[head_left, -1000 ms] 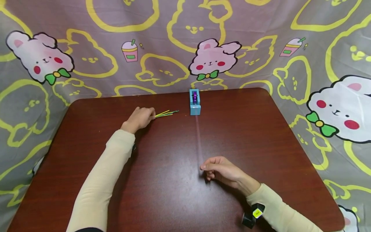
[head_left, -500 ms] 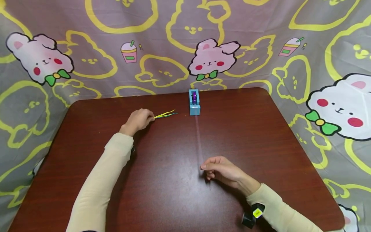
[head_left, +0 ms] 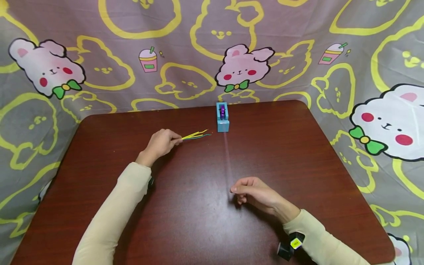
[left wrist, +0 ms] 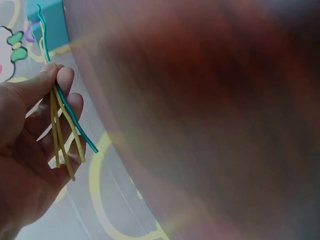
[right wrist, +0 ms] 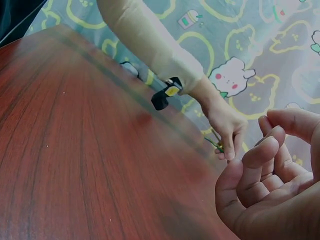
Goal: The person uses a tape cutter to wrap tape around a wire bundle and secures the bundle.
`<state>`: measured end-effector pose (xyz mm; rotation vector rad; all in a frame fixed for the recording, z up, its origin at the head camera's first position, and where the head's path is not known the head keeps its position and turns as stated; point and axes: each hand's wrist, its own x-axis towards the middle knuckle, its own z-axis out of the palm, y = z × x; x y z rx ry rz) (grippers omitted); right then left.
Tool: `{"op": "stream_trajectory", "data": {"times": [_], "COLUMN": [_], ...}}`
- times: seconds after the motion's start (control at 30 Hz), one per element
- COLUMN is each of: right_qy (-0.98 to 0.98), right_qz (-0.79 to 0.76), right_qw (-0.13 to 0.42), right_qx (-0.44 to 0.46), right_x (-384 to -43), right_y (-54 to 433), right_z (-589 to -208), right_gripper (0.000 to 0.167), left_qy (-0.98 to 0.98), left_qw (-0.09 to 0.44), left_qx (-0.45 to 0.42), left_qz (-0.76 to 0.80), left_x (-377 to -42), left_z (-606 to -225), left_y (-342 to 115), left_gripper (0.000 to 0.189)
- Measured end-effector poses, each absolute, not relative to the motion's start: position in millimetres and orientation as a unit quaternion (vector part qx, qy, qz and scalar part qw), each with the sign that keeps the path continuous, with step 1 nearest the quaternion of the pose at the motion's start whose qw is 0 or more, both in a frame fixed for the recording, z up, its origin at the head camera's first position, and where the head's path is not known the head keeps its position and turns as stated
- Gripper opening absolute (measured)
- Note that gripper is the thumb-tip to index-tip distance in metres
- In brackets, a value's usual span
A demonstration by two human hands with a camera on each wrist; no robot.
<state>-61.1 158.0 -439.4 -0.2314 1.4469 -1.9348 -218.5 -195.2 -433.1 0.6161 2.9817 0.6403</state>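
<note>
While your left hand (head_left: pixel 160 142) pinches a bundle of yellow and teal wires (head_left: pixel 195 135) between thumb and fingertips, your right hand (head_left: pixel 255 193) holds the near end of a clear tape strip (head_left: pixel 226 154) at its fingertips, with its other fingers curled. The wires' long ends point rightward from your left hand, just short of the strip; their shorter ends fan out beside your left palm. The strip runs straight ahead from your right fingertips to a blue dispenser (head_left: pixel 223 126), which bears a purple roll (head_left: pixel 222 111) and stands to the right of your left hand. Under both hands lies the dark wooden table (head_left: pixel 192 206); beyond them hangs a cartoon-printed curtain (head_left: pixel 185 55). In the right wrist view, the strip cannot be made out.
</note>
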Motion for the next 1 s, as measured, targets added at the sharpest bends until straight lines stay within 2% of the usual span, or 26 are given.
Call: {"op": "stream_trajectory", "data": {"times": [0.33,1.0], "right_qy": [0.556,0.553], "right_qz": [-0.748,-0.748], "right_qw": [0.350,0.359], "right_qx": [-0.092,-0.071], "right_x": [-59.9,-58.7], "right_y": [158.3,158.5], "right_z": [-436.0,-434.4], "right_gripper": [0.016,0.015], "left_qy": [0.945,0.913], "left_qw": [0.000,0.044], "left_qx": [0.236,0.299], "left_qz": [0.229,0.273], "left_x": [-191.5,-152.3], "left_z": [-433.5,-430.3], "left_y": [-167.9,-97.9], "left_gripper": [0.013,0.012]}}
